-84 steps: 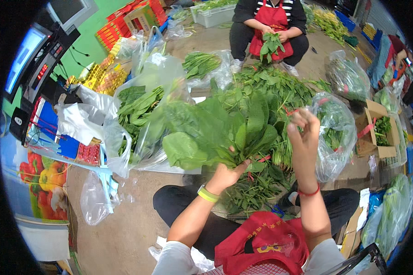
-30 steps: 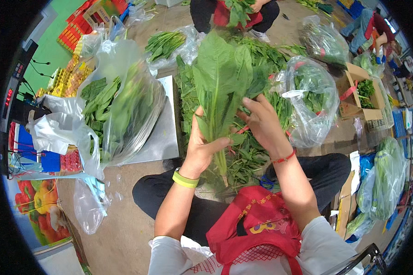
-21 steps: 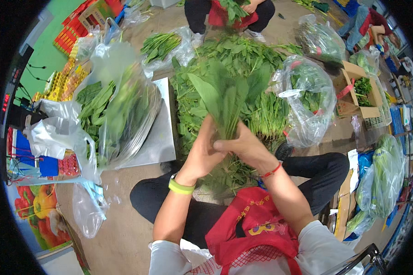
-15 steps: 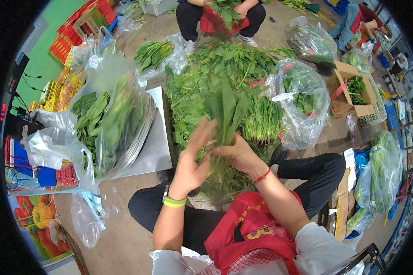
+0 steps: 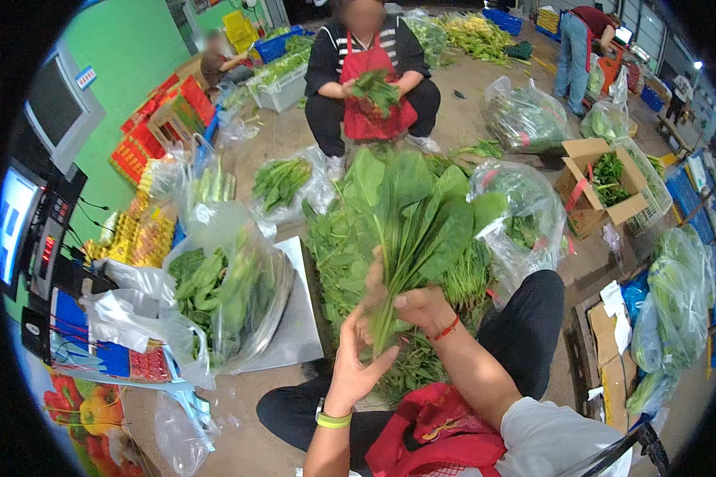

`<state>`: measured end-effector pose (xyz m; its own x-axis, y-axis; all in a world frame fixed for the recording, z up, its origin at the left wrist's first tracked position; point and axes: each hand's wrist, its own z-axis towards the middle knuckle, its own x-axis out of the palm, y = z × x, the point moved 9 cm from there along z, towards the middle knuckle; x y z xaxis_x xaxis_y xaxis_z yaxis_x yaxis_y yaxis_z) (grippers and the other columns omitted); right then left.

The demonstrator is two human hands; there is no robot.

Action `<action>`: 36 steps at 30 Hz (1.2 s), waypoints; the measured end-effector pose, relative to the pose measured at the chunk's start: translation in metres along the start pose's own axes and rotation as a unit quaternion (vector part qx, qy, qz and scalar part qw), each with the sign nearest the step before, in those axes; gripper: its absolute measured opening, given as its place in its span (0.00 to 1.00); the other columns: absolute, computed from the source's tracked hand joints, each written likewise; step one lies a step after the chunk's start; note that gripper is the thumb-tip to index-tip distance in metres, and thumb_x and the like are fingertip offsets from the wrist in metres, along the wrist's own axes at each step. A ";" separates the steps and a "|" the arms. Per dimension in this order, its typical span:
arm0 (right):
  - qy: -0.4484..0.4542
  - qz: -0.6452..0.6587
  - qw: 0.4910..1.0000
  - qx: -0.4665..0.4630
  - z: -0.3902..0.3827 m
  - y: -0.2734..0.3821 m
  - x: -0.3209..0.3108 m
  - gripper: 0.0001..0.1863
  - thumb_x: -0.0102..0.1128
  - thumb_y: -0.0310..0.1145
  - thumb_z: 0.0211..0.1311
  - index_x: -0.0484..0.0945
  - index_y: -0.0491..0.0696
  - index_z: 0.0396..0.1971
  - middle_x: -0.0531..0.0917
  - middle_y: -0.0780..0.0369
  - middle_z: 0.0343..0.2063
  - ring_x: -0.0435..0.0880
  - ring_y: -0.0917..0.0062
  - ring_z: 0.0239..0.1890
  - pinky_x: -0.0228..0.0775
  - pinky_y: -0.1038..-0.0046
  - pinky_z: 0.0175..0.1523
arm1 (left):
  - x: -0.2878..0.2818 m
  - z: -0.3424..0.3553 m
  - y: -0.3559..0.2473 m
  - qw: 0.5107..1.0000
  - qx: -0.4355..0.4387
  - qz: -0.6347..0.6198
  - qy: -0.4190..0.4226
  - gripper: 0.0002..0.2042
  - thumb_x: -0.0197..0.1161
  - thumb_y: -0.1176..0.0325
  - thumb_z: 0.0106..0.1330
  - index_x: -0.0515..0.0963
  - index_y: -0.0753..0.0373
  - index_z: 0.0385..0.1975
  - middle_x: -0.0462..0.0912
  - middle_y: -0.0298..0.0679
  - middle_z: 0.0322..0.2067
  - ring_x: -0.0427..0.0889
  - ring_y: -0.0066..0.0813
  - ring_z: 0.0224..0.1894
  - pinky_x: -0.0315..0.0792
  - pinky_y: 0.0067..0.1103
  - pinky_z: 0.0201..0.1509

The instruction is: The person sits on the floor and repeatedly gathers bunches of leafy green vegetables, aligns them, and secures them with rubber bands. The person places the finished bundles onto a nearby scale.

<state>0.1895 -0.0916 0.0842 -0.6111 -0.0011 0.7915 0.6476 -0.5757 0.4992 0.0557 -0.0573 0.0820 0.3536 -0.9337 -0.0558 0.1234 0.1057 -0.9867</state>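
I have my right hand (image 5: 423,310) wrapped on the stems of an upright bunch of broad green leaves (image 5: 422,215). My left hand (image 5: 356,358) is open beside the lower stems, slightly blurred, thumb apart from its fingers. Beneath both hands spreads a large pile of leafy greens (image 5: 334,238). A metal sheet (image 5: 302,334) lies at the left, partly under a clear bag of greens (image 5: 223,294). Another bagged bundle (image 5: 525,215) sits just right of the pile.
A seated person (image 5: 382,111) in a red apron holds greens opposite me. An open cardboard box (image 5: 581,199) and bagged long vegetables (image 5: 672,302) are at my right. Screens (image 5: 20,222) and egg trays (image 5: 119,238) are at left. A bent-over person (image 5: 574,63) works farther back.
The view has tilted up, showing more of the person opposite and the room. The leaf bunch has swung and fanned out. My left hand's grip has loosened and it sits lower on the stems.
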 end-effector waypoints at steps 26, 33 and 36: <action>-0.052 -0.152 0.987 -0.021 -0.064 0.122 0.017 0.21 0.64 0.28 0.63 0.76 0.42 0.56 0.82 0.61 0.49 0.81 0.73 0.53 0.75 0.67 0.58 | 0.083 0.048 -0.125 0.958 0.136 -0.015 -0.254 0.03 0.62 0.79 0.71 0.77 0.66 0.41 0.82 0.40 0.44 0.81 0.28 0.47 0.74 0.26 0.57; -0.242 0.004 0.965 -0.097 -0.080 0.175 -0.049 0.09 0.59 0.30 0.71 0.77 0.45 0.47 0.78 0.66 0.28 0.75 0.81 0.27 0.69 0.74 0.36 | 0.105 0.040 -0.098 0.905 0.136 -0.323 -0.240 0.07 0.47 0.59 0.82 0.67 0.53 0.45 0.57 0.27 0.21 0.57 0.16 0.20 0.64 0.16 0.25; -0.212 0.049 0.964 -0.152 -0.083 0.198 -0.063 0.09 0.60 0.30 0.71 0.76 0.44 0.47 0.76 0.66 0.27 0.70 0.83 0.25 0.65 0.75 0.33 | 0.085 0.001 -0.069 0.902 0.105 -0.283 -0.310 0.08 0.48 0.59 0.82 0.68 0.55 0.44 0.53 0.24 0.20 0.49 0.12 0.17 0.45 0.15 0.18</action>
<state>0.3183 -0.2736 0.1040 -0.2709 0.2293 0.9349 0.4896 -0.8034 0.3389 0.0777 -0.1435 0.1453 0.6212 -0.4956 0.6070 0.5956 -0.2048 -0.7767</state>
